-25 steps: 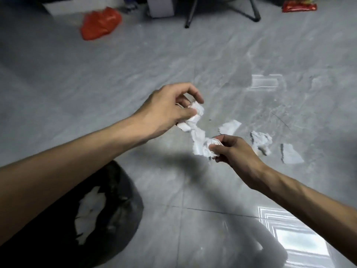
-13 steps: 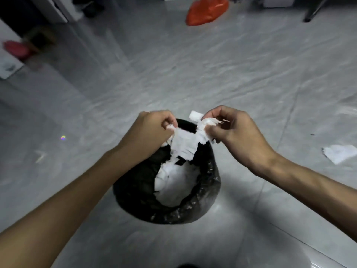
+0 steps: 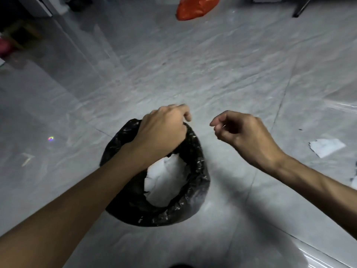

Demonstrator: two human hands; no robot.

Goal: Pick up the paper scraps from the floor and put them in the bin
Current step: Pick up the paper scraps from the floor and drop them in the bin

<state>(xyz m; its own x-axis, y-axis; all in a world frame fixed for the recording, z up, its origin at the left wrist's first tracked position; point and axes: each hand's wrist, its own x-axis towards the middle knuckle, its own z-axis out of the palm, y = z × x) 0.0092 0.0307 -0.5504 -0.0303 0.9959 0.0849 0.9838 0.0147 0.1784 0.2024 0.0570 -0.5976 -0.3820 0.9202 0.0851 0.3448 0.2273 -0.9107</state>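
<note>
The bin [image 3: 195, 190] is a round container lined with a black plastic bag, standing on the grey floor at the centre of the view. White paper scraps [image 3: 164, 180] lie inside it. My left hand [image 3: 164, 132] hovers over the bin's far rim, fingers curled in, with no paper visible in it. My right hand [image 3: 241, 134] is just right of the bin and above the floor, fingers loosely curled with nothing in them. One white paper scrap [image 3: 326, 149] lies on the floor to the right. Part of another scrap [image 3: 354, 182] shows at the right edge.
An orange plastic bag [image 3: 195, 6] lies on the floor at the far end. Dark furniture and a red object [image 3: 4, 46] are at the far left. A dark stand leg [image 3: 299, 6] is at the top right.
Both hands carried the paper scraps from the floor to above the bin. The scraps have left my hands and lie in the bin. My right hand has drawn away to the right.
</note>
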